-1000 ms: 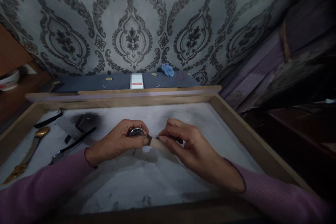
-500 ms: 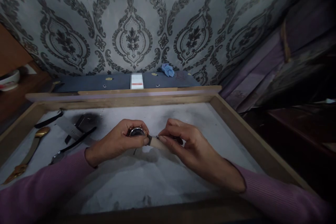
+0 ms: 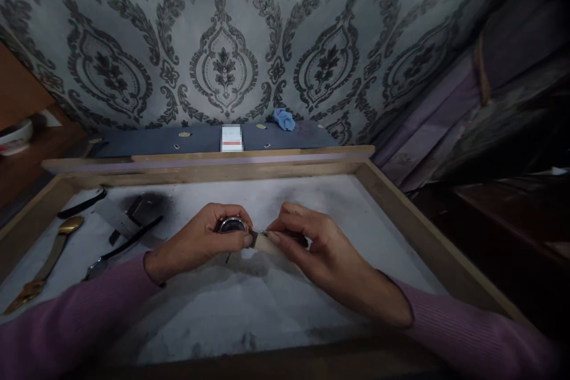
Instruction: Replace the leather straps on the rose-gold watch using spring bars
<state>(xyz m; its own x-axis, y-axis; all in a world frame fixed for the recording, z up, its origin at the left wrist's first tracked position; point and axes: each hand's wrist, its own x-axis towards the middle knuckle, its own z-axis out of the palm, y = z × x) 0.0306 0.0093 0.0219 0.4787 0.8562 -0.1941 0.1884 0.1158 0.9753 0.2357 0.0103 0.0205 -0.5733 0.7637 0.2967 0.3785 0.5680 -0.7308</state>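
Observation:
Near the middle of the tray, my left hand (image 3: 209,235) grips a round watch (image 3: 232,225) with a shiny rim, the thumb at its lower right side. A pale strap piece (image 3: 266,244) extends from the watch toward my right hand (image 3: 312,238). Thumb and forefinger of that hand pinch a small tool (image 3: 301,238) with a dark handle, its thin metal tip pointing at the joint of watch and strap. The fingers partly hide the tool and the watch's edge.
The wooden-rimmed tray (image 3: 392,202) holds a gold watch (image 3: 70,225), a black-strapped watch (image 3: 129,241) and a dark strap (image 3: 82,204) on the left. Behind its back rim lie a phone-like object (image 3: 232,138) and a crumpled blue cloth (image 3: 284,119). A bowl (image 3: 16,136) stands far left.
My right hand and the tool have shifted very slightly left, toward the watch. My left hand keeps its hold on the watch.

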